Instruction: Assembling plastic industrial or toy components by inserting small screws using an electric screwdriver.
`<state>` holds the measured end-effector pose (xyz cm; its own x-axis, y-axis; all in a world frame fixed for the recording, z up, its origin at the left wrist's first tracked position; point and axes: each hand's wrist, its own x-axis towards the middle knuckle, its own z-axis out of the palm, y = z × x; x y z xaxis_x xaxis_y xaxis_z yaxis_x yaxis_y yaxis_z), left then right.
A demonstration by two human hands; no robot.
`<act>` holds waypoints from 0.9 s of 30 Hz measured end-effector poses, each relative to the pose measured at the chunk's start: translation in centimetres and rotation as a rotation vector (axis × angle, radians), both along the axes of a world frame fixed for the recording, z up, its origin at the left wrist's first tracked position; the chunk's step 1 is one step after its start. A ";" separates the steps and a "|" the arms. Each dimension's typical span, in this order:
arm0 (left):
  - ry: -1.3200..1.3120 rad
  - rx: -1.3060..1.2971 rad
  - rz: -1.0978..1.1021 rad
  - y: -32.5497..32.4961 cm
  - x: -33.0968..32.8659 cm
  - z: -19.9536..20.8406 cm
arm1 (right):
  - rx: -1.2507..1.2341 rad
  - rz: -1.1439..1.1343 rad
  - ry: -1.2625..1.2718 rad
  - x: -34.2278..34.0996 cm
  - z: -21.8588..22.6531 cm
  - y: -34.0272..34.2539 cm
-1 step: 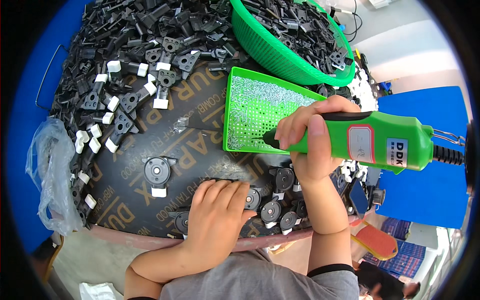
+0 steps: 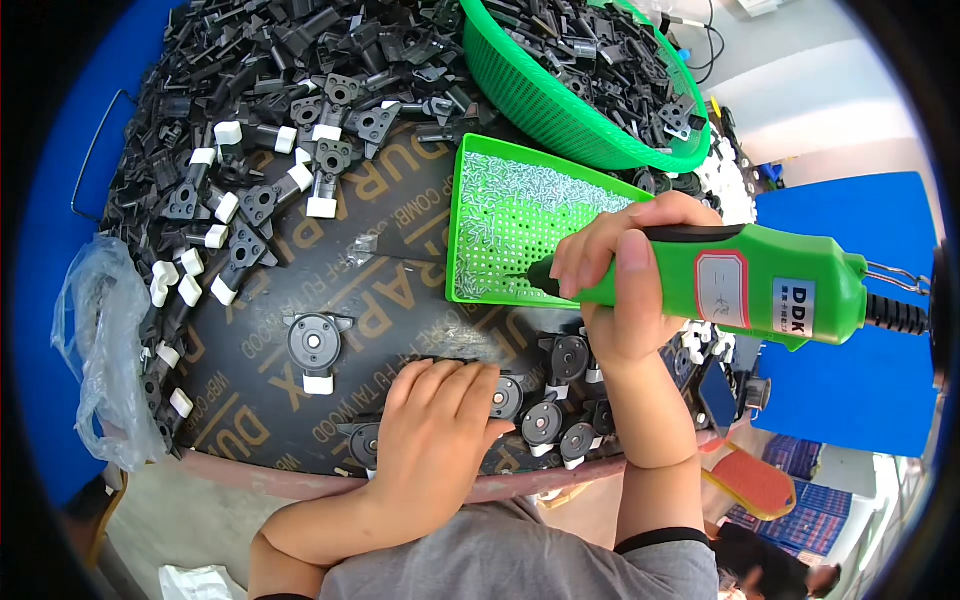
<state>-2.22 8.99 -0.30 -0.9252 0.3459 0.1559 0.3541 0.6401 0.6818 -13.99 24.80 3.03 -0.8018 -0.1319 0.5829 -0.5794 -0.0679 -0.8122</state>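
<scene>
My right hand point(image 2: 630, 275) is wrapped round a green electric screwdriver point(image 2: 755, 285), held almost level with its cord running off to the right. Its black nose points left over a green perforated tray point(image 2: 455, 225), where many small silver screws point(image 2: 520, 180) lie. My left hand point(image 2: 432, 430) lies palm down near the table's front edge, fingers together and curled over a black plastic part with a round disc point(image 2: 506, 398); the hand hides much of it. Left of that hand sits a similar disc part with a white tab point(image 2: 315, 342). Several more disc parts point(image 2: 542, 424) are between my arms.
A heap of black plastic parts point(image 2: 300, 60), some with white ends, fills the far left. Behind the tray stands a green mesh basket point(image 2: 560, 125) of black parts. A clear plastic bag point(image 2: 100, 350) hangs at the left edge. A phone point(image 2: 718, 398) is at the right edge.
</scene>
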 end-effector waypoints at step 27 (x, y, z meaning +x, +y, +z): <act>-0.007 0.061 0.026 0.5 -0.2 -0.6 | 0.166 0.363 -0.019 7.2 2.9 0.3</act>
<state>-2.45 9.50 -0.91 -0.9348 0.3121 0.1693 0.3332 0.6064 0.7220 -6.79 25.08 5.89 -0.6963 -0.5000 0.5150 -0.5263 -0.1321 -0.8400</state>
